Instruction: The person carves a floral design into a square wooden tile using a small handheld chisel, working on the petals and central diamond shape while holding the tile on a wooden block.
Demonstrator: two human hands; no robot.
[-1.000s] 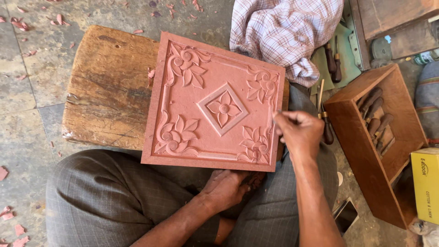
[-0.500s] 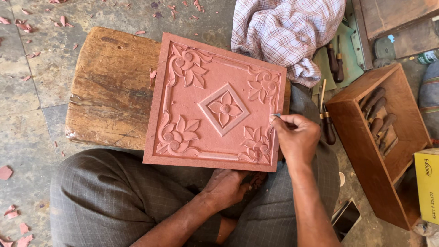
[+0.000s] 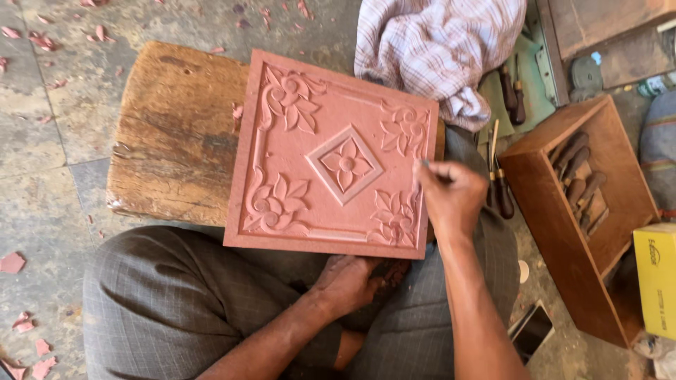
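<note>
1. Right hand (image 3: 451, 200) is curled shut around a thin carving tool (image 3: 427, 164), whose tip touches the right border of the carved panel (image 3: 331, 155). Half a second ago the hand sat in much the same place; a second ago it was a touch lower along that edge, so it has crept slightly up the border.
2. Left hand (image 3: 348, 281) rests below the panel's near edge, fingers bent under it between the knees. Whether it grips the panel or only props it cannot be told. It has stayed put across the earlier pictures.
3. Reddish and square, the panel lies tilted across the person's lap and a worn wooden block (image 3: 172, 134), with a diamond flower in the middle and a floral scroll in each corner. Its position is unchanged.
4. Relative to the right hand, the panel spreads to the left, with the hand at its right edge beside the lower right scroll.
5. Nearby on the right: a wooden box (image 3: 563, 232) of dark-handled tools, a checked cloth (image 3: 436, 49) above, and a yellow carton (image 3: 655, 278).
</note>
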